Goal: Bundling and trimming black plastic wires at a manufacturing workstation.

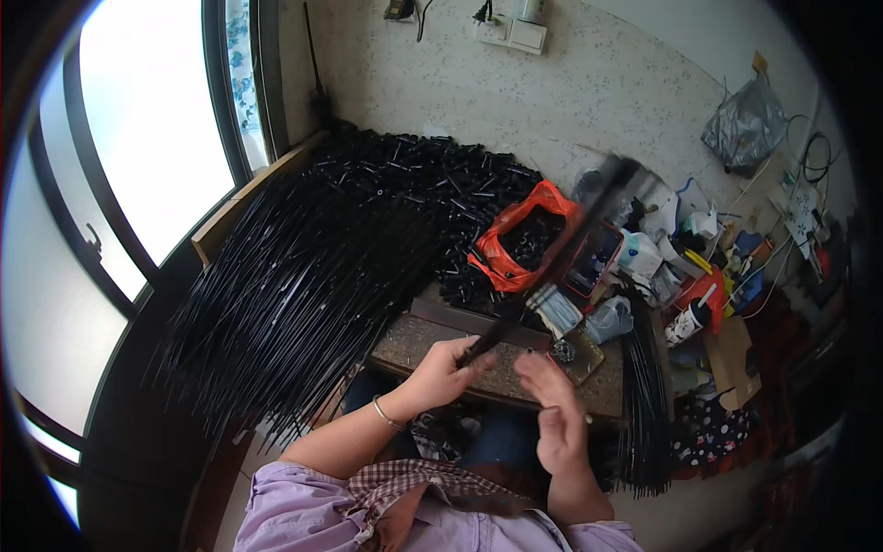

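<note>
My left hand [443, 375] is closed around the near end of a long black rod [543, 281]. The rod slants up and away to the right, over the red bag and the phone, and its thicker far end is smeared by motion. Just to the right of the grip is my right hand [557, 419], fingers stretched out and apart, holding nothing. Slightly blurred, it stays off the rod. Under both hands lies the brown speckled work surface [414, 342].
A large heap of thin black rods [303, 285] covers the left. Beside it sits an open red plastic bag [501, 241] of small black parts. A phone [591, 258], a patterned drink cup [688, 320] and clutter stand right; another rod bundle [644, 414] hangs at the edge.
</note>
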A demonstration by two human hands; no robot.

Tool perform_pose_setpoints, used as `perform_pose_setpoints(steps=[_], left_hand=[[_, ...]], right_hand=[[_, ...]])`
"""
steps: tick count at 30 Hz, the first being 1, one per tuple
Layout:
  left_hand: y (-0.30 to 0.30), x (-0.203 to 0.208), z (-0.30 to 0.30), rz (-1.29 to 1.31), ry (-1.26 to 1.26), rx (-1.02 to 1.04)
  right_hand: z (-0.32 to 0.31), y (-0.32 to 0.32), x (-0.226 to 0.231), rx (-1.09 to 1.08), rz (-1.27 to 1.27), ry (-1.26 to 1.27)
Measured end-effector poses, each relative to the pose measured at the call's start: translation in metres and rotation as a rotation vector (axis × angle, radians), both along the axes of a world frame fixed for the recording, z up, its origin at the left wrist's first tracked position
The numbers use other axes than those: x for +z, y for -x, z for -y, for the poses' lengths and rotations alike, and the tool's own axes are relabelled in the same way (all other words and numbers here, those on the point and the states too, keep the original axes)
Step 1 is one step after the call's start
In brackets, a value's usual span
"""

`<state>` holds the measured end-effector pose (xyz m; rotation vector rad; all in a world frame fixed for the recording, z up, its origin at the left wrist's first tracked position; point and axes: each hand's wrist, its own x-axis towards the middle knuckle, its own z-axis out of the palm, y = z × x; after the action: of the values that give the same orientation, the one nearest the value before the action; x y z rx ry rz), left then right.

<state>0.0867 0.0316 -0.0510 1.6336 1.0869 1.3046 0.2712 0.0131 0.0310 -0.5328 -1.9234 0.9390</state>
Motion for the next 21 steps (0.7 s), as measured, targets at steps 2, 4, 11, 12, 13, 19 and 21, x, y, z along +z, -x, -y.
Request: perform_pose_setpoints(steps=[2, 4, 11, 12, 13, 19, 21], left_hand=[[-0.012, 0.008, -0.016, 0.377, 0.246, 0.176], [-0.018, 0.004, -0.035, 1.036, 0.069, 0.336], [-0.07, -0.025, -0.003, 1.487, 0.439, -0.084], [-0.072, -0.029, 0.003, 1.449, 0.527, -0.294], [-0.07, -0.03, 0.007, 1.402, 0.606, -0.499], [-0.025, 0.052, 0.006, 0.078, -0.458, -0.252], [-0.013, 0.07, -0.01, -0.145, -0.832, 0.102]], right_hand=[[-0.01, 0.016, -0.101, 0.495, 0.23, 0.766], [-0.019, 0.04, -0.143, 0.498, -0.172, 1.252], [-0.122, 0.021, -0.063, -0.388, -1.204, 0.781], [-0.121, 0.02, -0.049, -0.336, -1.149, 0.677], [-0.117, 0.02, -0.037, -0.28, -1.088, 0.576], [-0.086, 0.012, -0.038, 0.044, -0.756, 0.237], [-0.083, 0.009, -0.071, 0.132, -0.52, 0.241]])
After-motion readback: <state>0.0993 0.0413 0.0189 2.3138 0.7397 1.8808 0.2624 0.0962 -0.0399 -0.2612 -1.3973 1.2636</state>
